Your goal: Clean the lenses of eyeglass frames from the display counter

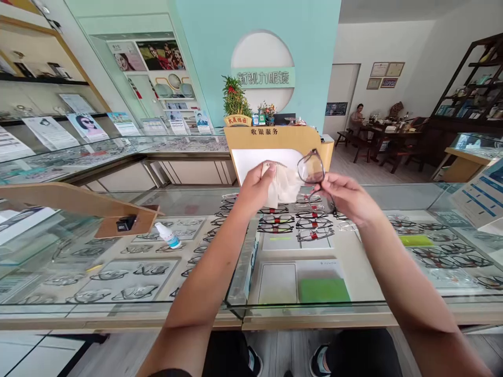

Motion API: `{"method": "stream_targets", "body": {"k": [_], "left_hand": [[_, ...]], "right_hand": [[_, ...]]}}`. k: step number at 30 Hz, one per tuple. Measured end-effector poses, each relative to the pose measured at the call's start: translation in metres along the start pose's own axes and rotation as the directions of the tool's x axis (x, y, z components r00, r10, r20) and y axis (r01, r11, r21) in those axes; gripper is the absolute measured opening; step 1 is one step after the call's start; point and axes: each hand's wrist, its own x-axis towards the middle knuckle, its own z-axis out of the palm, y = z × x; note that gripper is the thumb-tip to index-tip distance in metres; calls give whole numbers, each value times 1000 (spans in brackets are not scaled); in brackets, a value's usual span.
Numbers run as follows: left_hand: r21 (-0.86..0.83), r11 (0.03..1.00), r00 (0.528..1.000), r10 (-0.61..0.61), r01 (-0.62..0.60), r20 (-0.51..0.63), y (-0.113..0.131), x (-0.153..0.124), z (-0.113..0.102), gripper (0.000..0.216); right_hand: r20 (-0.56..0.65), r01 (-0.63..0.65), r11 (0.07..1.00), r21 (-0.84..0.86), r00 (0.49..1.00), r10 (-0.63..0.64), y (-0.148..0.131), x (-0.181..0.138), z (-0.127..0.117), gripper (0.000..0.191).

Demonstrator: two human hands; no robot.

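My left hand [256,189] is closed on a cream cleaning cloth [283,184], which hangs in loose folds from the fingers. My right hand [348,196] pinches a pair of dark-framed eyeglasses [323,175] near the bridge, one clear lens above the other. Both hands are raised over the glass display counter. The cloth's right edge is beside the upper lens; whether they touch I cannot tell. On the counter to the left stands a white spray bottle [168,235] with a blue label, leaning in view.
Under the counter glass [243,314] lie rows of eyeglasses [275,220] and a green box [324,290]. A wooden stand [128,217] is at left. Farther off are a yellow cashier desk [275,137], another glass counter and a seated person [357,116] by a dark table.
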Motion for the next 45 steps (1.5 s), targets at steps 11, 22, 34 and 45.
{"method": "stream_targets", "body": {"k": [11, 22, 34, 45], "left_hand": [[-254, 958, 985, -158, 135, -72, 22, 18, 5, 51], [-738, 646, 968, -247, 195, 40, 30, 23, 32, 40], [-559, 826, 995, -98, 77, -8, 31, 8, 35, 50], [262, 915, 941, 332, -306, -62, 47, 6, -10, 39]], "right_hand": [[120, 79, 996, 32, 989, -83, -28, 23, 20, 30], [56, 71, 17, -997, 897, -439, 21, 32, 73, 14], [-47, 7, 109, -994, 874, -483, 24, 42, 54, 14], [-10, 206, 926, -317, 975, -220, -21, 28, 12, 25]]}}
